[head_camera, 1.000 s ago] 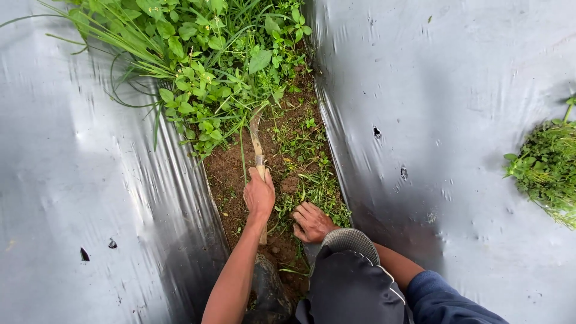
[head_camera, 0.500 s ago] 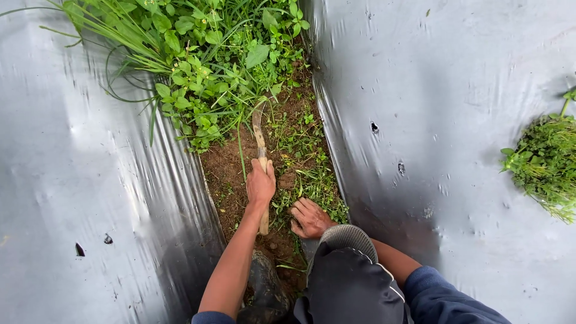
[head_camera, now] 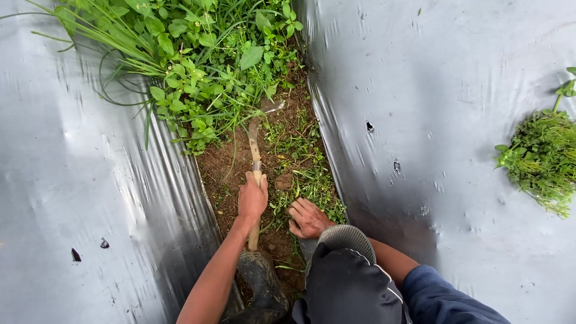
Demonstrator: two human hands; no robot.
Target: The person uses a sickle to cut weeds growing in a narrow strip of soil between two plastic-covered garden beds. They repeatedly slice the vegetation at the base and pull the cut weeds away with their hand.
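My left hand (head_camera: 252,198) grips the wooden handle of a sickle (head_camera: 255,157). Its curved blade reaches forward to the base of a thick patch of green weeds (head_camera: 198,66). The weeds fill the far part of a narrow soil furrow (head_camera: 225,171). My right hand (head_camera: 308,218) rests flat on the soil beside the sickle hand, fingers lying on short cut weeds (head_camera: 306,180), holding nothing.
Silver plastic mulch sheets (head_camera: 72,198) cover the raised beds on both sides of the furrow, with a few small holes (head_camera: 369,126). A leafy plant (head_camera: 540,156) grows through the right sheet. My dark boot (head_camera: 261,288) and bent knee (head_camera: 348,282) sit at the bottom.
The sickle hand has drawn back slightly toward me and the blade tip has swung a little to the right. My right hand stays on the ground.
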